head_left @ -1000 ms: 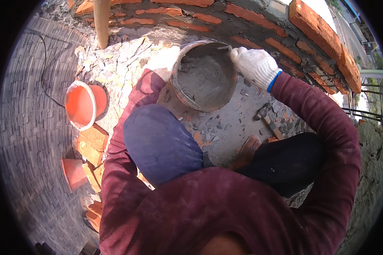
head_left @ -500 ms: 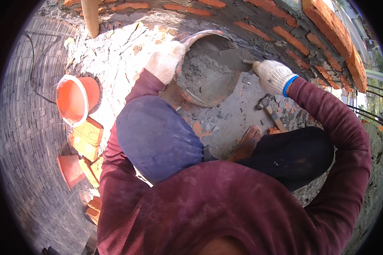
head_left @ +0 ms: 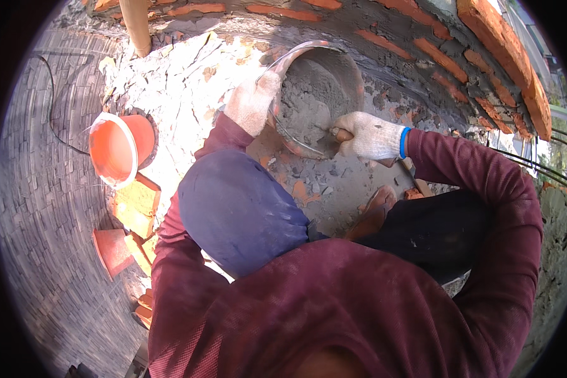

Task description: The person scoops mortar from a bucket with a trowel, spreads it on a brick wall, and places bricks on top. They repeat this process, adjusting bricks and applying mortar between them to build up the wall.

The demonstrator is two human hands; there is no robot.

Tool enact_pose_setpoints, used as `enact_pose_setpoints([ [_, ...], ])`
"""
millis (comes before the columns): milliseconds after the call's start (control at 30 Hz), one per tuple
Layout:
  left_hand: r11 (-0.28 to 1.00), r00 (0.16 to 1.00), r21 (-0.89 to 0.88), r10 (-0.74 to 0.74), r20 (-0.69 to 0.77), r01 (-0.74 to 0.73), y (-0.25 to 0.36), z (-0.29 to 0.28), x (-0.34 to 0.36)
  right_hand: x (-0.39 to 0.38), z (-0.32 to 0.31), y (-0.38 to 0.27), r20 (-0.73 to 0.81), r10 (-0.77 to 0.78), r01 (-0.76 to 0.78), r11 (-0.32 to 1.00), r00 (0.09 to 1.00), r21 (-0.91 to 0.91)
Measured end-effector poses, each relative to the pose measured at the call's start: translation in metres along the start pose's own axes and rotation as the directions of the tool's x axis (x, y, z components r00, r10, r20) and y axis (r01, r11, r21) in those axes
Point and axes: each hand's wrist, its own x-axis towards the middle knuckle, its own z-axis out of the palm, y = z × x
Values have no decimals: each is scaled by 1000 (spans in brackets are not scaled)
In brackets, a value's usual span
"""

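Note:
A round bucket of wet grey mortar stands tilted between the brick wall and my knees. My left hand, in a pale work glove, is closed on the bucket's left rim, beside its wire handle. In a knitted white glove with a blue cuff, my right hand is wrapped round the wooden handle of a trowel over the bucket's near right side. The trowel's blade is mostly hidden, down at the mortar. Behind my right hand, a hammer on the ground shows only part of its handle.
A curving brick wall with fresh mortar rises beyond the bucket. To the left are an orange bucket, loose bricks and a smaller reddish pot. A wooden post stands at the far left; thin rods stick out at right.
My right hand has moved left and nearer to me with the trowel, from the bucket's far right edge to its near side. It now covers the hammer's head. My left hand keeps the rim.

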Motion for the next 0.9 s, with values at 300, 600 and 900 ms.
enact_pose_setpoints([
  [300, 948, 988, -318, -58, -140, 11, -47, -20, -20, -30, -34, 2, 77, -57, 40, 979, 995, 201],
  [600, 907, 973, -412, -166, -160, 87, -102, -29, -53, -112, -87, -94, -123, -119, 132, 986, 985, 99],
  [900, 924, 944, -352, -238, -229, 148, -92, -24, -49, -65, -178, -184, -209, -914, -298, 103, 349, -949],
])
